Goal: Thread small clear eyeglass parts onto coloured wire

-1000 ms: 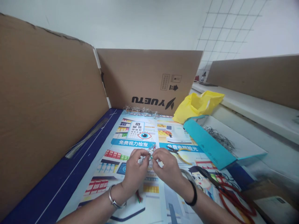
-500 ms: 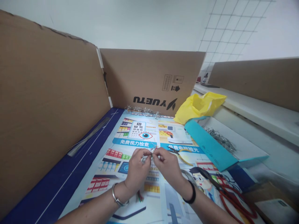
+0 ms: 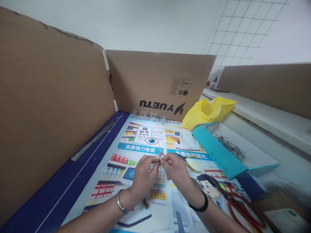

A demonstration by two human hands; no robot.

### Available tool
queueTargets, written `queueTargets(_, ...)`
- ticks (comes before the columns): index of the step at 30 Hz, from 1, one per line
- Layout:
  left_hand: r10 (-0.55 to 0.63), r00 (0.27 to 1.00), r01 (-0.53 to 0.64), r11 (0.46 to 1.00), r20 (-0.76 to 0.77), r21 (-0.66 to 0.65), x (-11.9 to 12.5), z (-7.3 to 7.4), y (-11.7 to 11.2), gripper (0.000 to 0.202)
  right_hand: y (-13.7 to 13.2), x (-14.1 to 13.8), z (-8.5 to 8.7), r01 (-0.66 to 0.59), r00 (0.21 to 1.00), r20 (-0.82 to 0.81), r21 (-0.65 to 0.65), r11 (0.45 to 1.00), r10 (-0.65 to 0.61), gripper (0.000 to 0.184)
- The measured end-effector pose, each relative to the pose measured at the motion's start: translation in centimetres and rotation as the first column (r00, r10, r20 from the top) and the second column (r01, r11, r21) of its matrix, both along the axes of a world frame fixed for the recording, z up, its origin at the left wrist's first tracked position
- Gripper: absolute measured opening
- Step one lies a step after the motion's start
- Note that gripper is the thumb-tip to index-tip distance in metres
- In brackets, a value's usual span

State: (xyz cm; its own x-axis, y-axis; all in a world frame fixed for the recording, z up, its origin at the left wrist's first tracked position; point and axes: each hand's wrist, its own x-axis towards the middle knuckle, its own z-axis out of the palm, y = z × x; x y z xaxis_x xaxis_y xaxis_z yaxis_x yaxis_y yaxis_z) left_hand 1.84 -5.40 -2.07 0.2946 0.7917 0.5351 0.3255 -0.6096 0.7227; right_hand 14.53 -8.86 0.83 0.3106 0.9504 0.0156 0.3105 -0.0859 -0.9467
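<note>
My left hand (image 3: pixel 144 173) and my right hand (image 3: pixel 177 170) meet over the printed sheet (image 3: pixel 157 212), fingertips almost touching. Both pinch a small piece of thin wire (image 3: pixel 160 150), whose fine ends stick out above and below the fingers. Some red shows beside it; the exact shape is too small to make out. Just right of my right hand lie yellow-handled pliers (image 3: pixel 193 165). A short red and green strand (image 3: pixel 145 204) is visible near my left wrist.
Large red-handled scissors (image 3: pixel 239 207) lie at the lower right. Behind them, a turquoise box (image 3: pixel 218 155) contains tangled wire (image 3: pixel 228 145). A yellow bag (image 3: pixel 206 111) stands behind the box. Wire pieces (image 3: pixel 148 114) line the back cardboard panel (image 3: pixel 145 77); straight wires (image 3: pixel 93 142) lie left.
My right fingers have shifted slightly and extend a little more around the wire. My left hand keeps its pinch. The view has moved a little.
</note>
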Motion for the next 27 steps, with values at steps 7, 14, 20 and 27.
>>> queueTargets(7, -0.086, 0.996, 0.083, 0.991, -0.029, -0.109, -0.3, 0.6, 0.3, 0.021, -0.1, 0.8, -0.4, -0.030, 0.994, -0.109, -0.017, 0.999, 0.028, 0.010)
queueTargets(14, -0.093, 0.994, 0.081, 0.980, -0.059, -0.183, -0.5, 1.7, 0.5, 0.017, -0.1, 1.1, -0.5, -0.034, 0.994, -0.105, 0.013, 0.999, 0.036, 0.009)
queueTargets(20, -0.083, 0.988, 0.070, 0.992, -0.134, -0.104, -0.6, 2.2, 0.7, 0.016, -0.4, 1.0, -0.4, -0.064, 0.989, -0.130, 0.023, 0.998, 0.066, 0.011)
queueTargets(27, -0.075, 0.983, 0.066, 0.996, -0.169, -0.058, -0.7, 2.1, 0.7, 0.014, -0.8, 0.8, 0.5, -0.078, 0.978, -0.189, 0.037, 0.996, 0.084, 0.015)
